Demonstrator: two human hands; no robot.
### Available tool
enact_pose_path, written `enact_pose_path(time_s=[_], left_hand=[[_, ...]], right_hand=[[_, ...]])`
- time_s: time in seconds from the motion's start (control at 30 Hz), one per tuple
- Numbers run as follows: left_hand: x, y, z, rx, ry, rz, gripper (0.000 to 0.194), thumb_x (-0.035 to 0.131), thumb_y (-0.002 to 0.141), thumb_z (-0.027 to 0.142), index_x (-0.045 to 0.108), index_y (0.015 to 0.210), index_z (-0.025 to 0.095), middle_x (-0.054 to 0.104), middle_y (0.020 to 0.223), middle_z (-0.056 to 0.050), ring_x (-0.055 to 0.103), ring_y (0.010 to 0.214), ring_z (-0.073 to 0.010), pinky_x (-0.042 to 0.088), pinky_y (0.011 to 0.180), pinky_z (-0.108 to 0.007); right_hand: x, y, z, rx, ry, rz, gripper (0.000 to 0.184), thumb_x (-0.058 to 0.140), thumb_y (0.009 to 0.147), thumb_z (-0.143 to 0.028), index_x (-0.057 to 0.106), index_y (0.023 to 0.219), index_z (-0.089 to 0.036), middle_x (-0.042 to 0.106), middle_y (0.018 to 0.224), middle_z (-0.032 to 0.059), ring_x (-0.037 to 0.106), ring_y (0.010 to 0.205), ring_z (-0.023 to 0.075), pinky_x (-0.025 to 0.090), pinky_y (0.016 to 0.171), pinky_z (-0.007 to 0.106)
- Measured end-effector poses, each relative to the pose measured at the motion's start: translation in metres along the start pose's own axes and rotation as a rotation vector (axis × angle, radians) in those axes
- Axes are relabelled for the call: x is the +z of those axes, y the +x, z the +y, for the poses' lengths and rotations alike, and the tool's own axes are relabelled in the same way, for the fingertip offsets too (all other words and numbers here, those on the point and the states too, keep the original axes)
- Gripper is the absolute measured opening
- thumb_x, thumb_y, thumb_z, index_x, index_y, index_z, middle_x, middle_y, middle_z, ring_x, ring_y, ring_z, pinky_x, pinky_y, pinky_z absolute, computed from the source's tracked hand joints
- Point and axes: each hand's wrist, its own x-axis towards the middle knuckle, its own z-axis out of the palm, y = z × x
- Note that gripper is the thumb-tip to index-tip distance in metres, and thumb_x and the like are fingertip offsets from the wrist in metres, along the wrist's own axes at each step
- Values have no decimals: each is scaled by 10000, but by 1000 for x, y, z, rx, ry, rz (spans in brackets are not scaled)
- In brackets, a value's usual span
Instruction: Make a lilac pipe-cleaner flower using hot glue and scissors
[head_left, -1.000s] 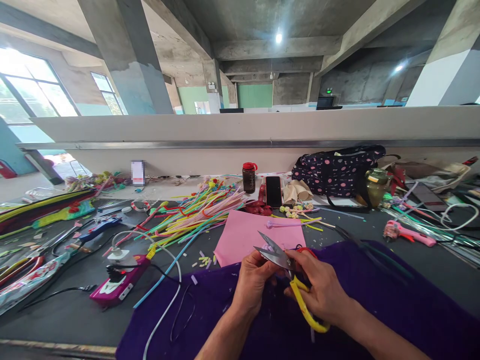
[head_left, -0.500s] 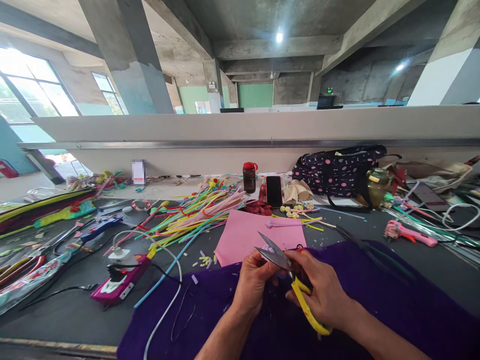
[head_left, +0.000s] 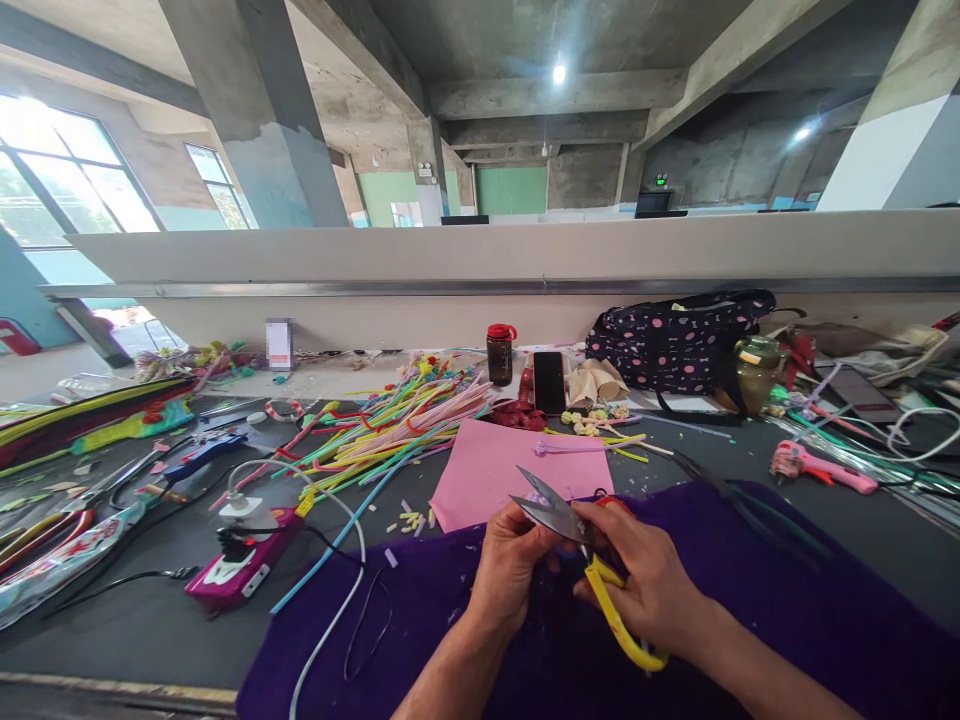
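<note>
My right hand point(head_left: 645, 570) is closed around a pair of scissors point(head_left: 616, 625) with yellow handles, gripping them near the pivot. The blades are parted and point up and left, across the fingertips of my left hand point(head_left: 504, 570). Those fingers are pinched together on a small pale purple piece point(head_left: 535, 497), which shows partly behind the blades; its shape is mostly hidden. Both hands are above a dark purple cloth point(head_left: 435, 600). Just beyond them lies a pink sheet point(head_left: 480, 470) with a pale purple stem point(head_left: 570, 447) on it.
A heap of coloured fuzzy stems point(head_left: 405, 430) spreads left of the sheet. A magenta power strip point(head_left: 240, 575) and white cable sit at left. Behind are a red-lidded bottle point(head_left: 499, 355), a phone point(head_left: 549, 383) and a patterned bag point(head_left: 660, 345). A pink glue gun point(head_left: 821, 467) lies right.
Almost nothing differs. The hands and scissors hold nearly the same pose, and the whole view has shifted very slightly.
</note>
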Motion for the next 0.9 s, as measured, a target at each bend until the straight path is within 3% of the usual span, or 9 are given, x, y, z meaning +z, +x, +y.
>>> enact_pose_path(time_s=[0.9], left_hand=[[-6, 3, 4, 14, 15, -13, 106, 679, 667, 228, 633, 678, 133, 612, 560, -7, 503, 500, -85, 329, 442, -179]], right_hand=[[3, -5, 10, -16, -101, -26, 594, 570, 793, -382, 313, 1300, -212, 558, 930, 77, 570, 805, 215, 441, 626, 319]])
